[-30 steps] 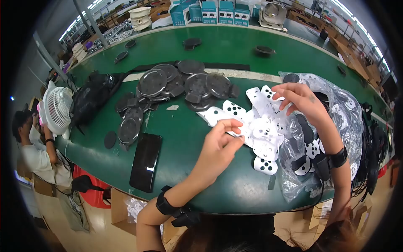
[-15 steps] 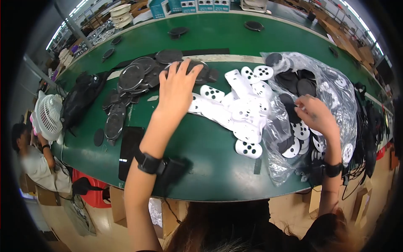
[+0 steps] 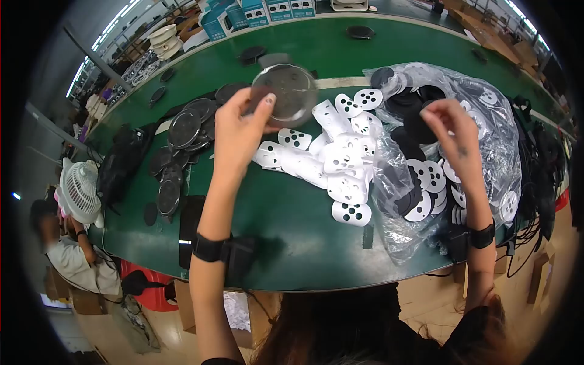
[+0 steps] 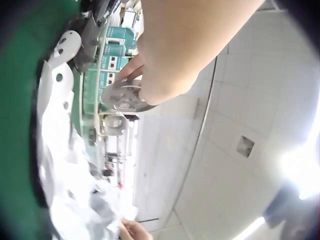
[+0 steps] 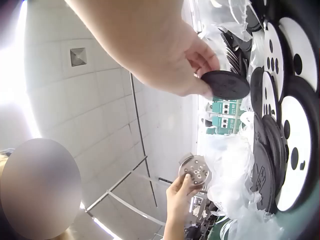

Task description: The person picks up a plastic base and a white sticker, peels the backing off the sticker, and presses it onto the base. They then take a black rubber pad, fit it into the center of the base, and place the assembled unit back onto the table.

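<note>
My left hand holds up a round grey-black device with a clear rim, thumb on its face. Seen from the right wrist, that device shows a ring of small round marks. My right hand pinches a thin black round pad by its edge, over the clear plastic bag. In the bag lie more black pads and white discs with black dots. Between the hands spreads a pile of white cut-out sheets with holes.
More dark round devices are heaped at the left of the green table. A phone lies near the front edge. At far left stand a white fan and another person. Black cables hang at the right.
My left hand has left the white sheets, reached to the heap and lifted a round device. My right hand has moved from the sheets to the bag and raised a black pad.
</note>
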The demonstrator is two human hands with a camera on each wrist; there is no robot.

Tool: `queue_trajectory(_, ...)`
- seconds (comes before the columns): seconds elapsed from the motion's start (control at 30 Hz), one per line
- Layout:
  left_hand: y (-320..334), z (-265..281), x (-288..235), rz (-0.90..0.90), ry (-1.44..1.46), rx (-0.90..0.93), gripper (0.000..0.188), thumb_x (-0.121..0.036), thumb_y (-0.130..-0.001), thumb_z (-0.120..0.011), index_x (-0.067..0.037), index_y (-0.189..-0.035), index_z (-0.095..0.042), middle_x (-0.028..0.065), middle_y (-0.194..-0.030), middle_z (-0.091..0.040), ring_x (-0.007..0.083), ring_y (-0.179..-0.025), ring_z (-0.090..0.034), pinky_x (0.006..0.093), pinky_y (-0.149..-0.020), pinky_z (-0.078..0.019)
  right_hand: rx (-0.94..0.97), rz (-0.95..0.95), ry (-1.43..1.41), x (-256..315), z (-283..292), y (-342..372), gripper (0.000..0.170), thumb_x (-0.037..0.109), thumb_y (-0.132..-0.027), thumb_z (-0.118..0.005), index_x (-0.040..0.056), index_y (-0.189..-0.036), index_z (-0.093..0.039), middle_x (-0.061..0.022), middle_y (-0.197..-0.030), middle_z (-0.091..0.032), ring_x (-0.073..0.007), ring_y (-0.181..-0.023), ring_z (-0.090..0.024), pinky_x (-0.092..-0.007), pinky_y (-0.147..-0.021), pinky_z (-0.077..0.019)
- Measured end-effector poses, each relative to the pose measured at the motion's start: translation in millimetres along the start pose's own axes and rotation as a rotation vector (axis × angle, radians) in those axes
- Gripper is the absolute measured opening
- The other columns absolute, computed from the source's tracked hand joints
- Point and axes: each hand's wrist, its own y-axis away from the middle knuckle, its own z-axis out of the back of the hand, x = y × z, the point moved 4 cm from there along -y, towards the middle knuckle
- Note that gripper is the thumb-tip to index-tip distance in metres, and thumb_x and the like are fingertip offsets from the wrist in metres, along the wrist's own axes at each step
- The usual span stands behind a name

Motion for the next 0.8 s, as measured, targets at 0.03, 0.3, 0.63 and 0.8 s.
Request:
queue_trajectory(0.03,10,-8,0,0.249,0.433,0.079,0.032,-0.004,-0.085,-0.057,0.002,-0.115,-0.05,0.0139,-0.096,-0.062,0.0212,-0.085,-0.064,0.0326,-0.066,-0.0561,-0.048,-0.01,-0.155,-1,2,-1,0.015,0.011,-0.084,-0.063,-0.0015,-0.091,-0.058,-0.0023,-0.08,-0.058,-0.0069,-0.071,-0.054,-0.0202,-0.063,-0.0435)
queue_trajectory(0.3,69,-44,-21,0.455,0.977,0.395,0.066,0.007,-0.079,-0.058,-0.007,-0.133,-0.023,0.0175,-0.123,-0.044,0.0248,-0.106,-0.055,0.0377,-0.08,-0.0558,0.29,-0.416,-1.047,40,-25,21,0.017,0.02,-0.088,-0.059,0.0048,-0.094,-0.056,-0.002,-0.088,-0.06,-0.0053,-0.078,-0.057,-0.0197,-0.067,-0.0451)
queue_trajectory(0.63,96,-57,-16,0.626,1.066,0.575,0.047,-0.015,-0.091,-0.047,-0.017,-0.132,-0.023,0.0137,-0.12,-0.044,0.0204,-0.103,-0.055,0.0332,-0.073,-0.0549,0.457,-0.398,-0.88,62,-44,41,0.013,0.009,-0.085,-0.062,0.0008,-0.092,-0.055,-0.0006,-0.084,-0.06,-0.0049,-0.079,-0.055,-0.0204,-0.068,-0.0445)
queue_trajectory(0.8,98,-54,-18,0.454,0.873,0.498,0.032,-0.012,-0.092,-0.045,-0.009,-0.122,-0.034,0.0117,-0.112,-0.05,0.0124,-0.094,-0.057,0.0238,-0.061,-0.0551,0.274,-0.356,-0.849,57,-33,38,0.011,0.008,-0.085,-0.061,0.0017,-0.089,-0.053,-0.0019,-0.085,-0.057,-0.0055,-0.071,-0.052,-0.0207,-0.063,-0.0437)
